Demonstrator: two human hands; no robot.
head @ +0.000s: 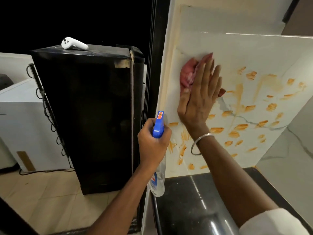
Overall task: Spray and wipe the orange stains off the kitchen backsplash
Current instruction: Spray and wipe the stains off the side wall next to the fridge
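The white marble backsplash (254,53) carries several orange stains (250,109) across its middle and lower parts. My right hand (201,95) presses a pink cloth (188,73) flat against the upper left area of the backsplash, which looks free of stains there. My left hand (152,143) grips a clear spray bottle with a blue trigger head (159,126), held upright near the backsplash's left edge. The bottle's body (157,180) hangs below my fist.
A black glossy countertop (194,200) lies below the backsplash. A black fridge (88,116) stands to the left on the tiled floor, with a white controller (72,43) on top. A white appliance (18,116) stands further left.
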